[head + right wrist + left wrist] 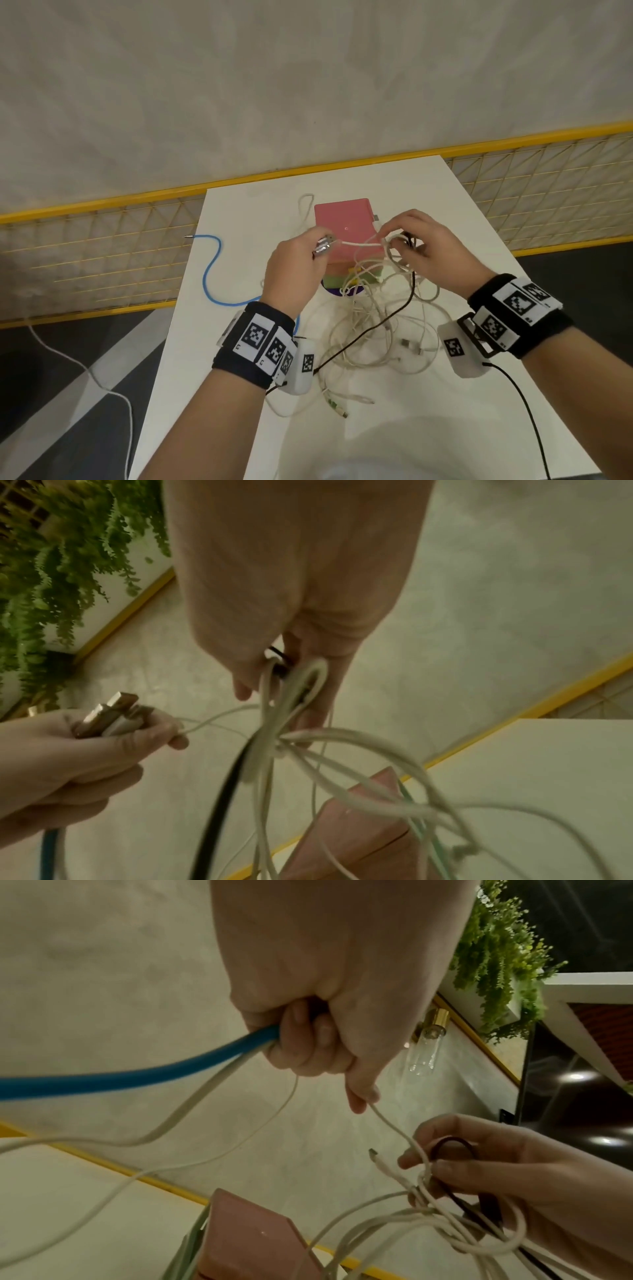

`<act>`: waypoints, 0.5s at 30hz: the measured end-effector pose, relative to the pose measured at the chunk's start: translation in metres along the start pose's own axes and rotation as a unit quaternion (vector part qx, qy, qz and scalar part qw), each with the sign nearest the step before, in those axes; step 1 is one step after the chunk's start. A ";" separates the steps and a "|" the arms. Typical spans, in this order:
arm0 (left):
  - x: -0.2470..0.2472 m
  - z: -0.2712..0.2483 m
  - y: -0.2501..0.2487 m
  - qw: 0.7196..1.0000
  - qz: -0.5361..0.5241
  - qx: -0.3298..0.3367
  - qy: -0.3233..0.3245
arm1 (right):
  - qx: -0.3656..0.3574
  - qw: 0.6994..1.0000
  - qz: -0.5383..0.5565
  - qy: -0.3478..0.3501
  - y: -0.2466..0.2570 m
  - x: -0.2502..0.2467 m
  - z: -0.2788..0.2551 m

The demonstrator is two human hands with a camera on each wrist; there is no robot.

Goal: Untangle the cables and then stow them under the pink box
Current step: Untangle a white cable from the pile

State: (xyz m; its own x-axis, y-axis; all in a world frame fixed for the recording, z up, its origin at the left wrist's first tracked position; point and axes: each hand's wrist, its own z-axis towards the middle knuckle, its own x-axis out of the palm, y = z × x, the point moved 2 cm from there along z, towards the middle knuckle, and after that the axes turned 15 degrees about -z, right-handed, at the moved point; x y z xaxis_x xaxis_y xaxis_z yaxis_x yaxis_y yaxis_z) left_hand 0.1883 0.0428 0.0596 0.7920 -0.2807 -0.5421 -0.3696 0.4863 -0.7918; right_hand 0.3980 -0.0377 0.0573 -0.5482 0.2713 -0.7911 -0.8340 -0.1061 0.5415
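The pink box (344,222) sits on a green and purple stack at the far middle of the white table (462,411). A tangle of white cables (373,325) with one black cable (363,334) lies in front of it. My left hand (310,251) grips several USB plugs (109,715), the blue cable (103,1077) and white leads, and pinches a taut white cable (359,244). My right hand (400,236) holds a knot of white loops (438,1213) and a black loop above the box.
The blue cable's (212,270) far end hangs off the table's left edge. Loose plug ends (337,406) lie near the front. A yellow mesh fence (102,260) runs behind the table. A white cord (102,383) trails on the floor at the left.
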 end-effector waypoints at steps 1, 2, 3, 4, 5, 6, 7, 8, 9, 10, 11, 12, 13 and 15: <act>0.002 -0.002 -0.006 1.000 -0.016 0.007 0.025 | -0.002 1.000 -0.006 -0.019 0.001 0.002 0.001; 0.005 -0.005 -0.013 0.998 -0.040 0.019 0.049 | -0.003 0.999 -0.029 -0.035 0.001 0.005 0.002; 0.006 -0.006 -0.019 0.995 -0.065 0.029 0.066 | -0.002 0.997 -0.064 -0.044 0.000 0.008 0.004; 0.008 -0.007 -0.025 0.992 -0.087 0.040 0.078 | 0.003 0.994 -0.103 -0.040 -0.001 0.013 0.005; 0.008 -0.007 -0.030 0.991 -0.100 0.045 0.080 | 0.011 0.990 -0.141 -0.026 -0.002 0.017 0.007; 0.008 -0.005 -0.032 0.990 -0.108 0.051 0.075 | 0.018 0.985 -0.173 -0.007 -0.003 0.021 0.007; 0.007 -0.003 -0.033 0.991 -0.111 0.054 0.059 | 0.022 0.980 -0.197 0.007 -0.003 0.025 0.007; 0.005 -0.001 -0.032 0.991 -0.116 0.050 0.037 | 0.024 0.978 -0.208 0.010 -0.002 0.026 0.007; 0.002 0.001 -0.028 0.991 -0.124 0.043 0.010 | 0.026 0.978 -0.205 0.008 -0.002 0.025 0.005; -0.001 0.002 -0.023 0.990 -0.137 0.032 -0.020 | 0.030 0.983 -0.181 0.004 -0.001 0.022 0.004; -0.005 0.004 -0.018 0.988 -0.147 0.021 -0.051 | 0.036 0.990 -0.133 0.010 -0.001 0.018 0.002; -0.008 0.006 -0.013 0.985 -0.153 0.011 -0.077 | 0.041 0.996 -0.070 0.029 0.000 0.015 0.001; -0.012 0.007 -0.009 0.984 -0.152 0.003 -0.096 | 0.035 0.998 -0.020 0.054 0.002 0.012 -0.001; -0.016 0.007 -0.006 0.983 -0.148 -0.001 -0.110 | -0.004 0.995 -0.030 0.093 0.006 0.011 -0.002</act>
State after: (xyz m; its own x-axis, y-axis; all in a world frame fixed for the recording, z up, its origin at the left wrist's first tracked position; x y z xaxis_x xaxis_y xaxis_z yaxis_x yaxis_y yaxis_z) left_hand 0.1819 0.0504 0.0751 0.9508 -0.2237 -0.2144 -0.1082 0.4088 -0.9062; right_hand 0.3873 -0.0371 0.0512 -0.4984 0.0955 -0.8617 -0.8659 -0.1032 0.4894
